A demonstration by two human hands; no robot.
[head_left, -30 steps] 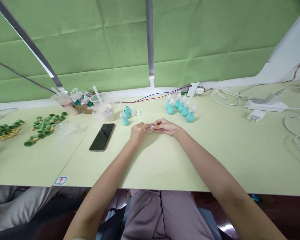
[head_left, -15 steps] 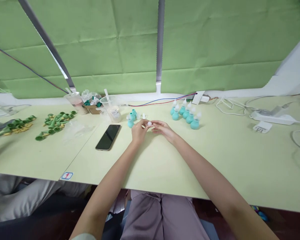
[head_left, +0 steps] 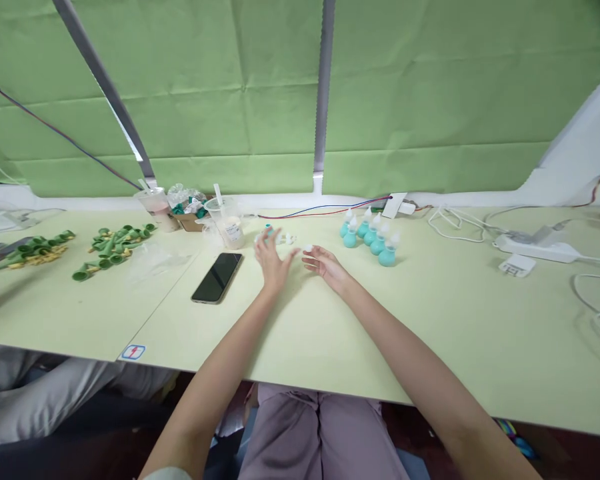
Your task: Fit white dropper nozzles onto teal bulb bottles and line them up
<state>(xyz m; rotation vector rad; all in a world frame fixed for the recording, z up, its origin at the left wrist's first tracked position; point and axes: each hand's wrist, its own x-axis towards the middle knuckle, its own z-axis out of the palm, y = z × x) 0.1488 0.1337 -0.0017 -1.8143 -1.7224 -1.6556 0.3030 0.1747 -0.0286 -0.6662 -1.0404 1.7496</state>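
Note:
My right hand [head_left: 331, 269] pinches a small white plastic nozzle piece [head_left: 307, 249] between thumb and fingertips, just above the table. To its left, my left hand [head_left: 274, 265] has its fingers spread over a few teal rubber bulbs [head_left: 269, 229], which it mostly hides. Whether its fingertips touch a bulb cannot be made out. Loose white nozzle pieces [head_left: 289, 239] lie just beyond the gap between my hands. Several teal bulbs fitted with pointed white nozzles [head_left: 378, 245] stand upright in a cluster to the right of my right hand.
A phone [head_left: 217, 278] lies left of my left hand. Behind it are a plastic cup with a straw [head_left: 230, 230], a small cardboard box [head_left: 190, 221] and another cup [head_left: 159, 208]. Green curled pieces [head_left: 115, 247] are on the left; a power strip [head_left: 537, 248] and cables on the right.
My hands have parted. The left one let go of the white piece, spread its fingers and moved over the teal bulbs; the right one keeps the piece.

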